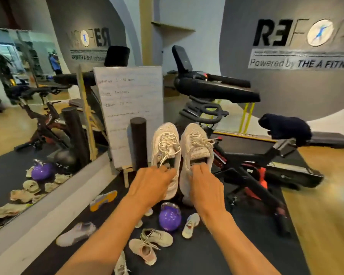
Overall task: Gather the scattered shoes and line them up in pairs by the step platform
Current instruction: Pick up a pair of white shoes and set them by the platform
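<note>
I hold two matching white lace-up sneakers side by side in the air, toes pointing away. My left hand (151, 183) grips the heel of the left sneaker (165, 143). My right hand (205, 187) grips the heel of the right sneaker (197, 143). Below them several shoes lie scattered on the black mat: a grey sneaker (75, 234), a beige one (157, 237), a pinkish one (143, 251), a small white one (190, 225) and a blue-and-orange one (102, 199). A dark step platform (330, 139) sits on the floor at the far right.
A purple kettlebell (170, 217) stands among the shoes. A black exercise bike (246, 147) fills the right side. A whiteboard (131, 114) on an easel and a black foam roller (138, 141) stand ahead. A wall mirror (28, 116) runs along the left.
</note>
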A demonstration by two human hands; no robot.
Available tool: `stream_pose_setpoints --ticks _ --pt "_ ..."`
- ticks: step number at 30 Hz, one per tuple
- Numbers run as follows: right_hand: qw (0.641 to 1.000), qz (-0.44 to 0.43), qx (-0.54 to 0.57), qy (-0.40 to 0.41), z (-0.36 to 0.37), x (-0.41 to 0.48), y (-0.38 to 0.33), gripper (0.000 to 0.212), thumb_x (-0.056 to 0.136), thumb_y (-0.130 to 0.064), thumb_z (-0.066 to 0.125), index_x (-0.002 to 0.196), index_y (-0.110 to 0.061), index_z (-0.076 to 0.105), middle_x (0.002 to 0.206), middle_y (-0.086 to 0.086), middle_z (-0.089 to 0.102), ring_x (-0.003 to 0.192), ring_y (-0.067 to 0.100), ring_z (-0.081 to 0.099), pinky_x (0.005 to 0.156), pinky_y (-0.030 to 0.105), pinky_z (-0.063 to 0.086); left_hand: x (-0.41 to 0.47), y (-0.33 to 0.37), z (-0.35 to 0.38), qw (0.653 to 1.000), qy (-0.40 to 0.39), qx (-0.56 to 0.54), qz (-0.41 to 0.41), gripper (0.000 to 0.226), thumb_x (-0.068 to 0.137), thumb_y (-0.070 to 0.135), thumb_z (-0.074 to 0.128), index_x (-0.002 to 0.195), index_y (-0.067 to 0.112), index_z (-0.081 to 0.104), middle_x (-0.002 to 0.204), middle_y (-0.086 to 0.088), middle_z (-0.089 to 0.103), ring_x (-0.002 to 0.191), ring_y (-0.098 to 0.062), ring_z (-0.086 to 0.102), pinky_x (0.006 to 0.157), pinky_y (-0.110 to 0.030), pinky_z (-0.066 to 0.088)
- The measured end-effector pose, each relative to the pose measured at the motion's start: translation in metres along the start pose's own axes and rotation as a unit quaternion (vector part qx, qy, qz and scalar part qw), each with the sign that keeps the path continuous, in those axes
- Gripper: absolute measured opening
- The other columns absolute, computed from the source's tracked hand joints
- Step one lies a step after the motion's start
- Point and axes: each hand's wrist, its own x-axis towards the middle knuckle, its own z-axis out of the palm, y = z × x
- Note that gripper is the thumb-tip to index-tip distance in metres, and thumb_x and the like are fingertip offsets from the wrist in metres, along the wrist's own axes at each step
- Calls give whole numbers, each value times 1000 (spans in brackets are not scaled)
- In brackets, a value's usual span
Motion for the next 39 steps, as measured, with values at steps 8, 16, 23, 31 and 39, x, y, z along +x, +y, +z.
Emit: stream_pose_setpoints --ticks 8,16,23,31,39 --pt "991 97 -79 56 -61 -31 220 12 97 -24 45 102 -14 50 107 2 49 82 27 59 50 33 29 139 211 5 990 10 -69 122 14 89 26 51 103 27 47 97 2 60 87 -27 63 57 -34 36" --pt "955 233 -142 114 -119 -65 404 13 95 -22 47 93 -10 53 100 9 52 70 33 57 48 35 26 261 400 -11 954 53 -119 268 10 90 29 50 100 26 48 93 2 61 86 -30 63 57 -33 29" --pt "902 338 -217 156 -169 -88 543 13 95 -22 45 89 -11 49 99 8 52 63 28 48 46 30 19 359 556 -25 901 123 -181 374 21 90 23 48 78 25 31 74 3 51 72 -27 59 45 -29 16" --pt "844 443 -253 165 -222 -105 687 10 88 -17 58 90 -10 51 100 11 51 70 36 56 51 33 26 460 726 -49 827 152 -244 484 25 91 25 48 74 25 30 66 5 34 63 -26 45 49 -30 22" --pt "790 530 -276 134 -237 -161 841 12 87 -16 58 95 -9 52 100 9 52 74 38 57 49 33 23 507 909 -37 785 115 -255 553 11 87 28 52 80 28 43 88 2 62 81 -28 60 49 -28 20"
